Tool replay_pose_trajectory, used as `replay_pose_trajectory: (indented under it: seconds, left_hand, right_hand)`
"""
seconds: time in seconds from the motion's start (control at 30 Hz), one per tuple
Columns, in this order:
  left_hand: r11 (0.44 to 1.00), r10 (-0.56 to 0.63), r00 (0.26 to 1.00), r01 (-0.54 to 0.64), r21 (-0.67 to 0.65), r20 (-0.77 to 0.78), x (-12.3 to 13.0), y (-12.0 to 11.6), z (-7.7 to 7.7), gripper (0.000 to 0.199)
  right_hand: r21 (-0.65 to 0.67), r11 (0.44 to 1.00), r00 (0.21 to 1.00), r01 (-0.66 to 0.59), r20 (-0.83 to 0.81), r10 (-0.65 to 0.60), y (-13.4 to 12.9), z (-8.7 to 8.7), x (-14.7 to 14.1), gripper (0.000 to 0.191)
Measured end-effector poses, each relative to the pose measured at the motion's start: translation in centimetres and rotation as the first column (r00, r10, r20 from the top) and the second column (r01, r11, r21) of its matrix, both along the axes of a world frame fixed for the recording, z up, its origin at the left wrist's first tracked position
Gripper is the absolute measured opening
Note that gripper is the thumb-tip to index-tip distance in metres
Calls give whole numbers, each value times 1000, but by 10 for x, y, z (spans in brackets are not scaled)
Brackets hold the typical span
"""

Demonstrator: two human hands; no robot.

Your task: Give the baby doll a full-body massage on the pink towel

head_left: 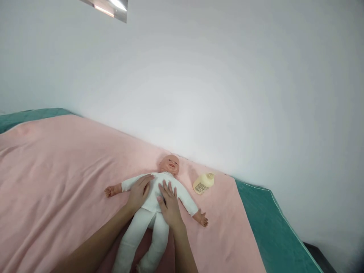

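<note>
A baby doll (155,193) with a white cloth body lies face up, its head toward the wall and its arms spread out. Against the left side of its chest rests my left hand (140,191), fingers stretched toward the doll's shoulder. My right hand (170,204) lies flat on the other side of the chest, its fingers spread. Neither hand grips anything. To the right of the doll's head, a pale yellow bottle (203,183) with a printed label stands on the pink blanket, apart from both hands.
The wrinkled pink blanket (65,163) covers most of the bed. A green sheet (264,216) shows at its right and far left edges. Behind the bed rises a plain white wall (199,83). A dark object (317,254) sits beyond the bed's right edge.
</note>
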State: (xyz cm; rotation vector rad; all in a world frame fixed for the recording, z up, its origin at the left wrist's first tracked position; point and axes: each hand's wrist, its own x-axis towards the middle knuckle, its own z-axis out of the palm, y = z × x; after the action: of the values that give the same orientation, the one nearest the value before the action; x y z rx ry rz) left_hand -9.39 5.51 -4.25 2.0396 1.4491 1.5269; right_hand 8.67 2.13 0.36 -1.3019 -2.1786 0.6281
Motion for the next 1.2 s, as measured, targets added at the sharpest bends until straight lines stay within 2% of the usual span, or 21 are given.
replay_pose_trajectory:
  seconds: [0.1, 0.17, 0.23, 0.3, 0.37, 0.43, 0.47, 0.53, 0.6, 0.7, 0.8, 0.87, 0.93, 1.03, 1.1, 1.2]
  left_hand:
    - [1000, 14, 1000, -15, 10, 19, -1, -2, 10, 32]
    - [999, -47, 999, 47, 4, -2, -1, -6, 21, 31]
    - [976, -217, 972, 214, -33, -87, 0, -13, 35, 31]
    - [902, -430, 882, 417, -107, -193, 3, -23, 50, 29]
    - [793, -609, 746, 575, -201, -268, 7, -32, 62, 27]
    - [699, -715, 629, 654, -288, -306, 12, -38, 70, 30]
    - [673, -739, 594, 667, -319, -318, 14, -39, 71, 33]
    - [671, -741, 580, 656, -346, -339, 18, -35, 69, 41]
    - [702, -712, 598, 618, -353, -368, 22, -26, 63, 48]
    - [808, -590, 683, 506, -303, -432, 28, -8, 49, 48]
    - [917, -398, 783, 345, -199, -478, 33, 6, 33, 51]
    - [967, -255, 842, 215, -137, -475, 32, 11, 23, 51]
    - [992, -116, 886, 81, -95, -449, 26, 14, 14, 49]
    - [996, 52, 902, -81, -49, -429, 9, 17, 0, 46]
    - [989, 129, 889, -148, -9, -439, -3, 17, -9, 45]
    - [986, 160, 878, -159, 41, -450, -15, 16, -19, 43]
  right_hand:
    - [3, 989, 987, 147, -64, -146, 11, -13, 6, 50]
    - [-11, 973, 964, 230, -135, -229, 14, -22, 10, 53]
    - [-39, 958, 932, 285, -224, -286, 13, -32, 12, 56]
    - [-87, 943, 876, 322, -349, -332, 8, -39, 14, 60]
    - [-151, 925, 773, 350, -512, -376, 0, -45, 17, 63]
    - [-214, 909, 627, 358, -666, -404, -8, -49, 20, 65]
    - [-237, 904, 560, 355, -721, -408, -12, -50, 22, 65]
    - [-262, 901, 473, 345, -781, -408, -20, -51, 25, 64]
    - [-265, 902, 453, 341, -795, -405, -27, -49, 25, 60]
    - [-239, 901, 498, 363, -767, -404, -36, -44, 24, 55]
    - [-165, 921, 654, 352, -660, -368, -43, -34, 24, 49]
    - [-90, 964, 805, 249, -535, -257, -45, -25, 23, 43]
    - [-22, 997, 917, 74, -392, -77, -45, -14, 21, 36]
    - [11, 985, 958, -173, -229, 171, -42, 3, 13, 29]
    - [-5, 966, 954, -259, -159, 255, -38, 12, 7, 28]
    - [-22, 958, 956, -287, -65, 285, -26, 19, -1, 33]
